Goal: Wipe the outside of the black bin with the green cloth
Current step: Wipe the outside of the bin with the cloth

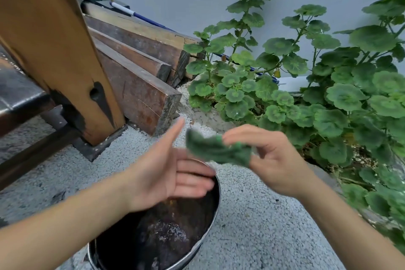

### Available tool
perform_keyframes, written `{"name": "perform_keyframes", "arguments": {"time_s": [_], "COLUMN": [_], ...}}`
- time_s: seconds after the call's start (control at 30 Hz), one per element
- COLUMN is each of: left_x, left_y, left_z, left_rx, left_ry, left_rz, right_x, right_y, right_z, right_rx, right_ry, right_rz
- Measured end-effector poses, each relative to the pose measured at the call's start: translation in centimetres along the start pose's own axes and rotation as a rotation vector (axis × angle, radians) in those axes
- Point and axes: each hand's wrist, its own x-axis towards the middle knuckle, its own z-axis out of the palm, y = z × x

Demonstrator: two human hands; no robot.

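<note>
Pale gravel [252,215] covers the ground, with leafy plants [328,94] at the right and stacked wooden planks [135,85] at the left. The black bin [194,217] stands on the gravel and holds dark, crumbly dirt [162,233]. Above its opening the left hand [162,173] is released, fingers straight. The right hand [274,160] has its grip pinched on the green cloth [219,149], in the air above the bin's far rim.

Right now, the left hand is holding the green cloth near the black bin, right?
No. In the head view the right hand pinches the green cloth near the black bin; the left hand is open, holding nothing.
</note>
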Motion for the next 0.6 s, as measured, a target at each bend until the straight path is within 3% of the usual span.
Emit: {"name": "perform_keyframes", "arguments": {"time_s": [0.03, 0.13, 0.2, 0.33, 0.37, 0.43, 0.5, 0.6], "left_x": [0.0, 0.0, 0.1, -0.6, -0.7, -1.0, -1.2, -0.8], "left_y": [1.3, 2.9, 3.2, 6.1, 7.0, 8.0, 8.1, 6.3], "left_z": [0.5, 1.7, 2.1, 3.6, 4.0, 5.0, 5.8, 5.9], "left_rx": [-0.108, -0.048, 0.028, 0.213, 0.25, 0.313, 0.349, 0.474], "left_ry": [-0.019, 0.086, 0.168, 0.224, 0.197, 0.106, 0.051, 0.143], "left_rz": [0.004, 0.131, 0.229, 0.472, 0.519, 0.548, 0.523, 0.478], "right_x": [-0.1, -0.7, -1.4, -2.4, -2.3, -2.1, -1.8, -0.4], "right_y": [-0.1, 0.1, 0.5, 1.3, 1.3, 0.9, 0.3, -0.9], "right_z": [0.6, 1.8, 2.0, 3.9, 4.5, 5.1, 5.0, 4.3], "right_rx": [-0.082, -0.174, -0.078, 0.591, 0.765, 1.111, 1.321, 1.396], "right_ry": [-0.025, 0.013, 0.096, 0.468, 0.472, 0.278, 0.167, 0.312], "right_rz": [-0.06, -0.165, -0.098, 0.294, 0.429, 0.636, 0.542, 0.405]}}
